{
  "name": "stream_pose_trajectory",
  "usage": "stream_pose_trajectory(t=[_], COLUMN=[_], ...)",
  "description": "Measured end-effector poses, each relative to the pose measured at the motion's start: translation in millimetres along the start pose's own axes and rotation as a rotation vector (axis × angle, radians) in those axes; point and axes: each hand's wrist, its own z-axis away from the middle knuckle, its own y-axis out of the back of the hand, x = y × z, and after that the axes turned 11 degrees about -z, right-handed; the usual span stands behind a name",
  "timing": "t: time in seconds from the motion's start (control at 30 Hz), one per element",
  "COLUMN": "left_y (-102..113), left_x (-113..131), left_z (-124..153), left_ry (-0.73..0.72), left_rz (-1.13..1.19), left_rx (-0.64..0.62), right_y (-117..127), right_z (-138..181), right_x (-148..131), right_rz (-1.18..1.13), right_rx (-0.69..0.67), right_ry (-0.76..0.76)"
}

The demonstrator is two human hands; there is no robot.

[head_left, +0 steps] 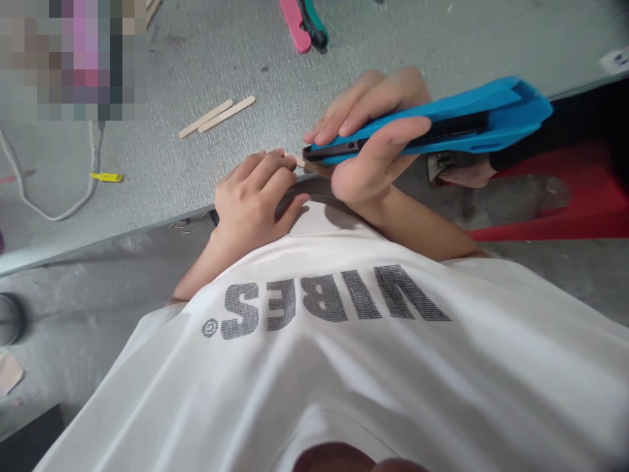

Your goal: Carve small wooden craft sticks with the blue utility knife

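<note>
My right hand (393, 124) is wrapped round a blue stapler (457, 131) with a black channel along its middle, thumb below and fingers above. The stapler's nose points left, at a thin flat wooden craft stick (317, 168) by the table edge. My left hand (258, 190) presses its fingers over the left end of this stick, covering much of it. Whether the nose touches the stick cannot be made out. Left of the hands, two more craft sticks (216, 118) lie side by side on the grey table (171, 170).
Pink and teal tools (307, 29) lie at the far side of the table. A pale cable (92, 170) with a yellow tag (108, 177) loops at left. Below the edge are small slivers on the floor (137, 275), a red stool (580, 203) and another person's foot (466, 174).
</note>
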Motion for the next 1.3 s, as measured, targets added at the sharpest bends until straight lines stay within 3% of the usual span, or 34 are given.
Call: stream_pose_trajectory(t=[0.1, 0.2, 0.6, 0.73, 0.9, 1.03, 1.13, 1.3], left_y=[0.4, 0.6, 1.0, 1.7, 3.1, 4.6, 4.8, 1.9], left_x=[0.2, 0.2, 0.5, 1.7, 3.6, 4.6, 4.5, 2.0], left_z=[-0.3, -0.6, -1.1, -2.1, -3.2, -3.6, -3.0, -1.2], left_ry=[-0.008, -0.016, 0.006, 0.02, 0.032, 0.033, 0.028, 0.007], left_rz=[0.014, 0.03, 0.019, 0.038, 0.05, 0.042, 0.038, 0.015], left_rx=[-0.011, -0.019, -0.035, -0.03, -0.004, -0.023, -0.03, 0.001], right_y=[-12.6, -16.6, -19.6, -14.0, 1.7, 13.8, 9.2, -9.6], right_z=[-10.5, -14.8, -8.3, -3.9, 1.4, 6.6, 6.9, 0.2], right_x=[-3.2, -1.3, -5.9, -2.1, 11.7, 21.9, 14.8, -7.4], right_rz=[-0.014, -0.043, -0.005, 0.135, 0.24, 0.336, 0.355, 0.276], right_rx=[-0.15, -0.17, -0.128, -0.064, -0.052, -0.106, -0.102, -0.009], right_ry=[0.347, 0.428, 0.419, 0.342, 0.353, 0.206, 0.146, 0.289])
